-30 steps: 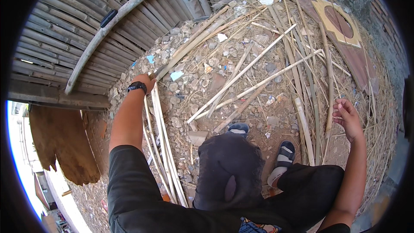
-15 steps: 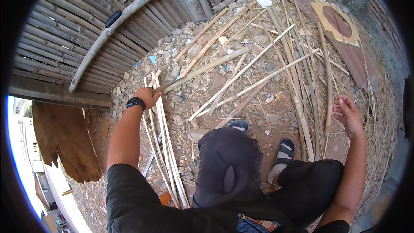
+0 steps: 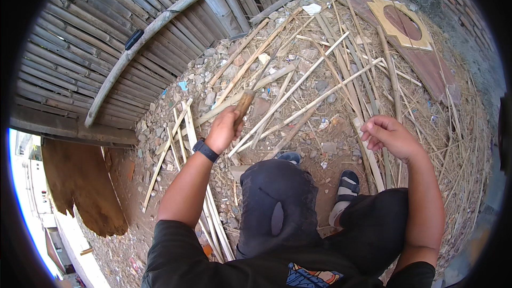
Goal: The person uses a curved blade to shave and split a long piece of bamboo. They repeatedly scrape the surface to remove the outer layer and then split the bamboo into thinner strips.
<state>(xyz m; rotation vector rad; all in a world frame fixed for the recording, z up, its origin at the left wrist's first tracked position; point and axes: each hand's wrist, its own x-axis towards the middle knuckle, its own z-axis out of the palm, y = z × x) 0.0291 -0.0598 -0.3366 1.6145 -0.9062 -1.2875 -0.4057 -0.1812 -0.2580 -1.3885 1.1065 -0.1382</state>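
My left hand (image 3: 224, 129), with a dark watch on its wrist, is closed around the wooden handle of a knife (image 3: 244, 104). Its narrow dark blade points up and away over the strewn bamboo. Below the hand, several pale split bamboo strips (image 3: 212, 217) lie in a loose bundle, partly hidden by my forearm. One strip (image 3: 153, 185) slants apart to their left. My right hand (image 3: 388, 134) hovers over long strips at the right, fingers loosely bent and apart, nothing visible in them. Between the hands, a long pale strip (image 3: 298, 92) lies across others on the ground.
A slatted bamboo wall (image 3: 80, 48) with a curved pole (image 3: 120, 66) rises at the far left. Rubble and dry straw cover the ground. At the far right lies a brown board (image 3: 434, 74) bearing a yellow frame (image 3: 392, 13). My sandalled foot (image 3: 348, 188) stands near the middle.
My left hand has moved right, away from the bundle, bringing the knife with it. A strip now slants left of the bundle. My right hand has moved left, and the view has shifted slightly.
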